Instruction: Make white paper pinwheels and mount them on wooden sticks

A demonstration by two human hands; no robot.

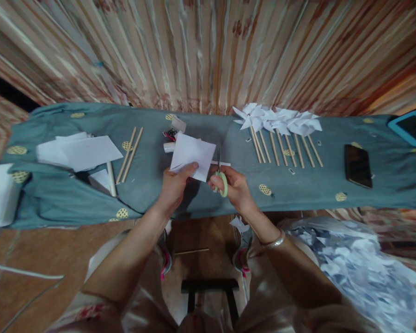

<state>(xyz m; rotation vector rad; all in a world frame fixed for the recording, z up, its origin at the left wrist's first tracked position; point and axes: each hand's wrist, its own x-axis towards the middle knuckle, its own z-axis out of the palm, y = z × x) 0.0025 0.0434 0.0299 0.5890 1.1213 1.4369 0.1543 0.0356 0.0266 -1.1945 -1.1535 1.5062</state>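
A square white sheet of paper [196, 152] is pinched in my left hand [175, 186], thumb on top, above the middle of the cloth-covered table. A cut or crease shows near its lower left edge. My right hand [234, 185] grips green-handled scissors [223, 182] by the loops, their blades pointing away from me beside the paper's right edge. The blades look closed or nearly so. Behind the paper lie a small open box with dark and red contents [170, 134] and a white cylinder [169, 147], partly hidden. A thin white strip [223, 163] shows between the paper and my right hand.
White paper pinwheels [280, 119] on wooden sticks [273, 148] lie in a row at the back right. Farther right are a phone [357, 165] and a blue-framed device [412, 127]. Leftward lie two loose sticks [133, 155] and paper sheets [86, 152]. A bag of pinwheels [364, 268] stands below right.
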